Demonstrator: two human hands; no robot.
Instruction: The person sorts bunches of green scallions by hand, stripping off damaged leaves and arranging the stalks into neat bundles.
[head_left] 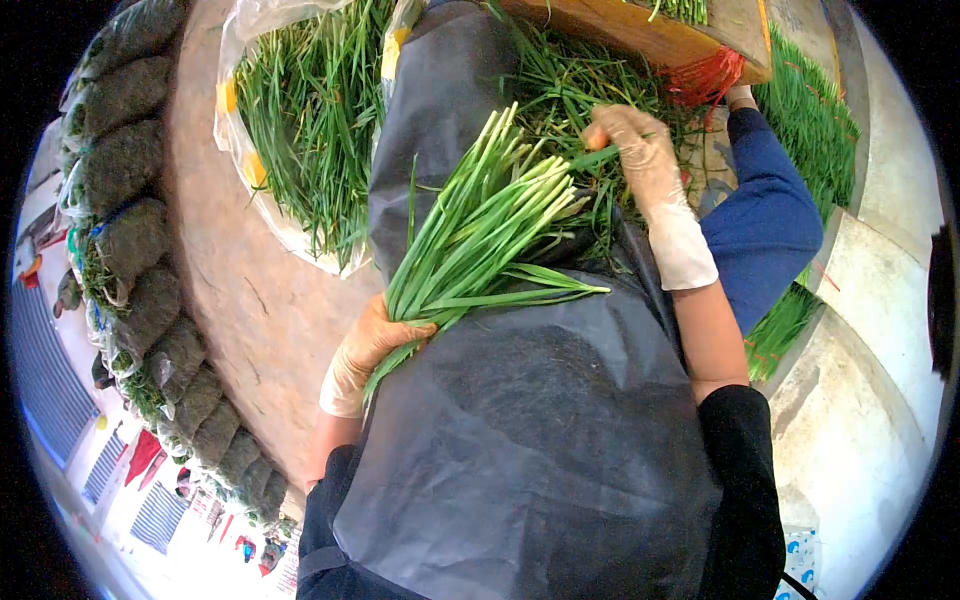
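Observation:
My gloved left hand (380,345) is wrapped around the lower, leafy part of a bunch of garlic chives (480,220). Their pale cut ends point up and to the right, and a few blades stick out sideways over my dark apron (530,420). To the right of the bunch, my gloved right hand (640,150) has its fingers curled together, with a green chive leaf (597,158) showing at the fingertips. Under and beyond that hand lies a heap of loose chive leaves (570,90).
A clear plastic bag (228,130) full of chives stands at upper left. Stuffed bags (135,165) line the left side. A wooden stand (620,35) with red ties (705,78) is at the top. Another person's blue-trousered leg (765,220) is close on the right, beside laid-out chives (815,120).

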